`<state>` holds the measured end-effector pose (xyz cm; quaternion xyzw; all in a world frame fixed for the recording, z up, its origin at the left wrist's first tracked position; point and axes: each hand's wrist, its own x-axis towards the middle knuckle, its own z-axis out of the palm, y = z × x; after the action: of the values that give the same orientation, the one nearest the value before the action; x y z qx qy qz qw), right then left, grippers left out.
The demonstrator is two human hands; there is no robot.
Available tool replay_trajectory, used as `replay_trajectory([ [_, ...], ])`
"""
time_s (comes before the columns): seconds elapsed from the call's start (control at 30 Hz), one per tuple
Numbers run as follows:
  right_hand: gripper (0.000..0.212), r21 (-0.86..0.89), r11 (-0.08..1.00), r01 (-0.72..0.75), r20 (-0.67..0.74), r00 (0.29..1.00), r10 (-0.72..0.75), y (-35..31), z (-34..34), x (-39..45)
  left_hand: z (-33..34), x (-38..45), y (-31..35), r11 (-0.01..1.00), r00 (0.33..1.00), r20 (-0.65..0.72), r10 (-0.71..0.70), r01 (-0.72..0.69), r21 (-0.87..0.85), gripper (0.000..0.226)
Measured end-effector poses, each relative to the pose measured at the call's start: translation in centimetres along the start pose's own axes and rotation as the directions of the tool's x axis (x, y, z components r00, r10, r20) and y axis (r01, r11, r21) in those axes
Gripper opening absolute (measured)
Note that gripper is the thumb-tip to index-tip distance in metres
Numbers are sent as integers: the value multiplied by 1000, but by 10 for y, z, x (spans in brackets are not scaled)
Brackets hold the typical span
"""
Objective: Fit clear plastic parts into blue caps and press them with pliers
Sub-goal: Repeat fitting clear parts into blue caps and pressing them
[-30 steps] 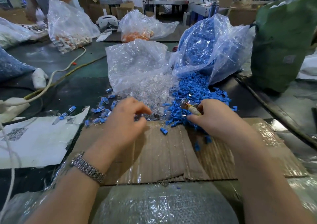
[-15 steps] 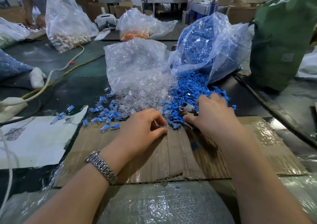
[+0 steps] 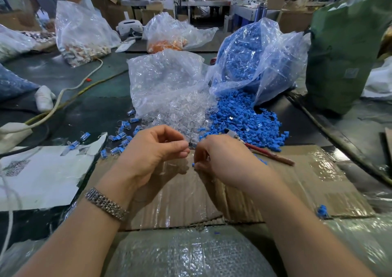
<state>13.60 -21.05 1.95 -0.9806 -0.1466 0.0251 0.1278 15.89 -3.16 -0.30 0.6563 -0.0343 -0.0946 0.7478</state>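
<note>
Meeting over the cardboard (image 3: pixel 297 181) now, both hands have left the piles at twelve o'clock: the left hand (image 3: pixel 152 151) pinches something too clear to make out, the right hand (image 3: pixel 220 160) pinches a blue cap (image 3: pixel 193 164), ready for fitting.

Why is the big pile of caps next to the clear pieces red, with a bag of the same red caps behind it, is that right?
Not quite. The head view shows the pile of caps beside the clear pieces is blue, not red, and the bag behind it holds the same blue caps.

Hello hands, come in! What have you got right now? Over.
Left hand pinching something small, likely clear. Right hand pinching blue cap. Pliers lying on cardboard. Nothing blocking.
</note>
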Motion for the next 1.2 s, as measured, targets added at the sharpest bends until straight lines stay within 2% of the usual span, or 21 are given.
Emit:
replay_trajectory([
  [0.07, 13, 44, 999, 1, -34, 999, 1, 5, -3, -1, 1, -1, 2, 998, 1000, 23, -2, 4, -69, 17],
  [0.13, 8, 238, 971, -17, -138, 989, 51, 13, -10, -2, 3, -3, 3, 995, 999, 47, -2, 7, -104, 22],
  [0.23, 5, 529, 847, 53, -276, 955, 112, 22, -19, -4, 4, -5, 6, 990, 996, 86, -9, 21, -137, 27],
  [0.3, 6, 610, 784, 115, -299, 950, 93, 22, -20, -5, 4, -6, 8, 989, 993, 119, -17, 34, -147, 23],
  [0.4, 12, 601, 783, 160, -318, 947, 50, 18, -16, -4, 6, -7, 9, 989, 989, 143, -25, 45, -140, 21],
  [0.53, 10, 565, 802, 193, -353, 935, 23, 15, -16, -4, 6, -8, 9, 987, 990, 137, -25, 46, -152, 20],
  [0.87, 17, 385, 881, 276, -393, 912, -114, 12, -19, -8, 8, -10, 11, 995, 992, 122, -20, 32, -97, 19],
  [1.2, 10, 369, 876, 311, -423, 895, -139, 9, -18, -9, 6, -10, 12, 994, 986, 165, 5, 13, -105, 19],
])
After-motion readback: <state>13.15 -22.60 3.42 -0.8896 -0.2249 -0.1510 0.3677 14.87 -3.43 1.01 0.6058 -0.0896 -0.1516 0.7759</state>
